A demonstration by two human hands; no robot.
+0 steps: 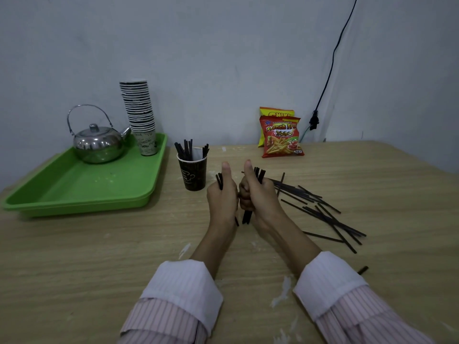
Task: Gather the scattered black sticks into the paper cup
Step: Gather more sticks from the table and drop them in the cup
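Sticks (325,218), black: some stand in the cup (192,173), just left of the hands. A few are gripped in the left hand (222,194) and a thicker bundle in the right hand (259,194), both fists closed round them, thumbs up, side by side. The remainder lies crossed on the tabletop (99,256) to the right, with one stray near the right sleeve. Task judged about midway. Beyond: tray (74,189) with kettle (98,145) and cup stack (139,112); snack bags (282,136).

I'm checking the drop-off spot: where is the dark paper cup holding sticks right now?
In the head view, the paper cup stands on the table left of centre, just right of the green tray and beyond the left hand, which grips black sticks.
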